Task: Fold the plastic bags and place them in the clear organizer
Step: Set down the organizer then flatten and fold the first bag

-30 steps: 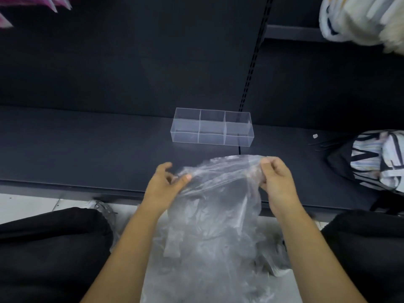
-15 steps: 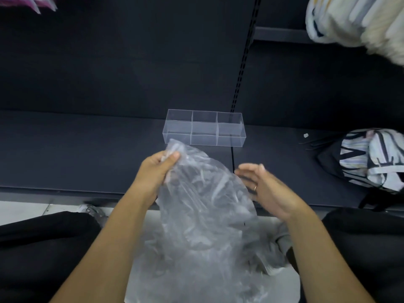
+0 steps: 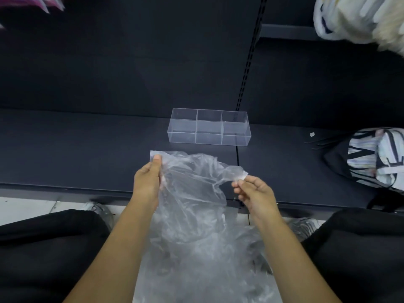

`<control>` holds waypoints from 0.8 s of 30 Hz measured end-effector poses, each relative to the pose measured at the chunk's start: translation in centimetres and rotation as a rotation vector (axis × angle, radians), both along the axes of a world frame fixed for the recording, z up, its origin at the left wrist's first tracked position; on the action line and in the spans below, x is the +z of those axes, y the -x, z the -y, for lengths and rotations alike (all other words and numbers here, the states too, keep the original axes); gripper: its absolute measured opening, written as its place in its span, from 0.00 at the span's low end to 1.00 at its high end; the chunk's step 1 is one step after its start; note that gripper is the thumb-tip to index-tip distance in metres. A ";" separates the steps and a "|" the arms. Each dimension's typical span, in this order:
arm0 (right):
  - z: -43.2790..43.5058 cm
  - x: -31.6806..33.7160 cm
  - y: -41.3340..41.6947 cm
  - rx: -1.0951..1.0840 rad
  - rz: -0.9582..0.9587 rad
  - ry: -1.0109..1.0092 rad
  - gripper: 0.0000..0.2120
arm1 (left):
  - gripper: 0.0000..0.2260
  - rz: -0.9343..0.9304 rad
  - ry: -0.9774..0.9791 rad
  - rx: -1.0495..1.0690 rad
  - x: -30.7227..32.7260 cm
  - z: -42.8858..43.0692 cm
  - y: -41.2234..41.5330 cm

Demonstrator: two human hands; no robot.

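Note:
A clear plastic bag [image 3: 192, 182] hangs crumpled between my hands above the front edge of a dark shelf. My left hand [image 3: 147, 179] pinches its upper left corner with thumb on top. My right hand [image 3: 254, 191] pinches the upper right corner between thumb and fingertips. Beyond the bag, the clear organizer [image 3: 208, 127] with several compartments stands on the shelf, and nothing shows inside it. More clear plastic bags [image 3: 207, 270] lie in a heap on the floor between my knees.
The dark shelf [image 3: 76, 147] runs left to right, with a dark back panel behind it. A striped black and white bag [image 3: 376, 156] sits on the shelf at right. Pale goods [image 3: 360, 18] hang at top right. My black trouser legs flank the heap.
My right hand, open half a second ago, now pinches the bag's right corner. My left hand has kept its corner, and the bag is stretched wider between both hands.

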State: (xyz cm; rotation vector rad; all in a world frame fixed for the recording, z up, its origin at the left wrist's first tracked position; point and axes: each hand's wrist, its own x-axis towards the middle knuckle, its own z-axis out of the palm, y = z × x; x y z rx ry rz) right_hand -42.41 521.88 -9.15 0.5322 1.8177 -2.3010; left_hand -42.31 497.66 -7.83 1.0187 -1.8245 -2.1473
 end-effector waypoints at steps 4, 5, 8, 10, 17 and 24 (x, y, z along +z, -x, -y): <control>-2.5 0.4 1.8 -0.085 0.027 -0.115 0.05 | 0.15 -0.018 0.036 0.136 -0.4 0.6 -0.1; -3.2 0.5 2.4 -0.097 0.041 -0.143 0.06 | 0.14 -0.007 0.026 0.174 -0.5 0.9 0.0; -4.8 0.6 4.3 -0.088 0.106 -0.143 0.07 | 0.12 0.059 0.029 0.173 -1.0 1.6 0.8; -5.2 0.6 5.7 -0.089 0.126 -0.009 0.06 | 0.12 0.101 0.009 0.145 -1.5 1.7 1.7; -3.7 -0.2 11.9 -0.161 0.099 -0.108 0.09 | 0.15 0.191 0.076 0.047 -4.3 2.8 7.6; -3.4 -2.7 14.7 -0.142 0.283 -0.193 0.07 | 0.17 0.349 -0.026 0.069 -8.6 4.8 13.4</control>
